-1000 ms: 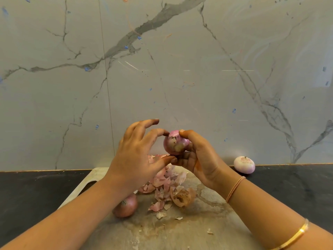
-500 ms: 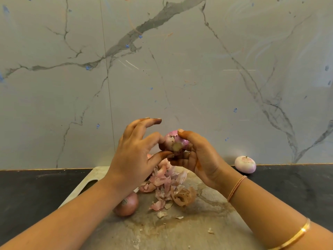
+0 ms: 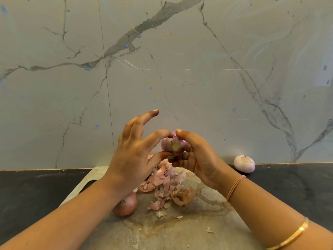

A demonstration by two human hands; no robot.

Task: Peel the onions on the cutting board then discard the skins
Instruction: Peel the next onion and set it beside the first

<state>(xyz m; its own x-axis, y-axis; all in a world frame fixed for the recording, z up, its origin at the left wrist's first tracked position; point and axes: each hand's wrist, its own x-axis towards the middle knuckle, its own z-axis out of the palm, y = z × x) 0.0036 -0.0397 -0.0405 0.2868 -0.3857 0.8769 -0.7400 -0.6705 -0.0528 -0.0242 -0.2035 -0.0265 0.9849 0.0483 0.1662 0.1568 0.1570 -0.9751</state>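
Head view: glossy pink onion (image 3: 175, 145)

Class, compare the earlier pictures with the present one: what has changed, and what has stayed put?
The left hand has lifted and fanned its outer fingers, while its forefinger and thumb pinch the held onion. The right hand grips that onion and has turned its root end toward the camera. The unpeeled onion, peeled onion and skins stayed put.

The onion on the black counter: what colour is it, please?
The onion is pale pinkish white; head view.
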